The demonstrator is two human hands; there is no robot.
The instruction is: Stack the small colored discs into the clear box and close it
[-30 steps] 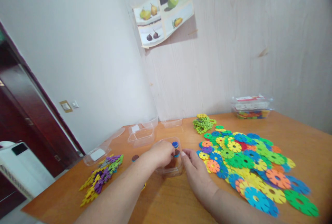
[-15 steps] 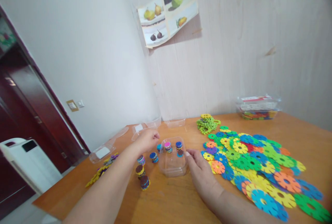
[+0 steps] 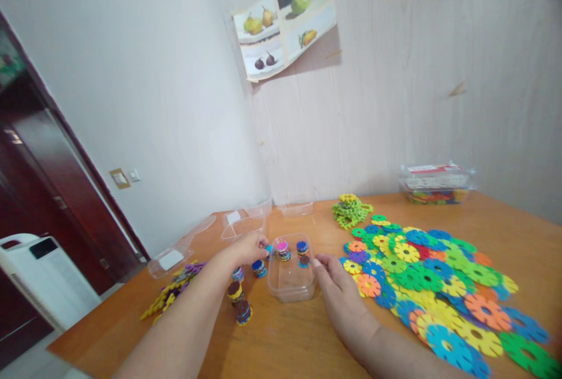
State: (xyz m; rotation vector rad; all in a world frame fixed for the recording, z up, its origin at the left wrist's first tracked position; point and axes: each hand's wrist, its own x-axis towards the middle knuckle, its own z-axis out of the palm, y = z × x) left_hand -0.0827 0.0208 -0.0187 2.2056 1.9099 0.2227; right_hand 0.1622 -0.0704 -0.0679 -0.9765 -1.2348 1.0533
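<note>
A clear, square plastic tub (image 3: 291, 285) stood upright on the orange-brown wooden table (image 3: 290, 344), near its middle and just in front of the person. Its open mouth pointed straight up. With sides so nearly equal it showed no clear long axis, and its walls ran roughly square to the table's near edge.

Inside it, against the far wall, stood two short stacks of small coloured discs (image 3: 283, 250), their long axes vertical.

The left hand (image 3: 248, 246) lay at the tub's left side. Its fingers were curled and drawn together, with the tips at a small blue-topped stack (image 3: 268, 252) touching the tub's left wall. Whether they actually pinched it could not be told.

The right hand (image 3: 336, 286) lay palm down at the tub's right side. Its fingers were stretched forward and held loosely together, and the thumb tip rested on the right rim without closing around it.

Four more little disc stacks (image 3: 238, 292) stood upright just left of the tub.

To the right spread a wide layer of large flat flower-shaped pieces (image 3: 439, 285) in many colours. Beyond it sat a green-and-yellow cluster (image 3: 349, 210) and a lidded clear box (image 3: 437, 183).

Yellow and purple pieces (image 3: 173, 292) lay at the table's left edge.
</note>
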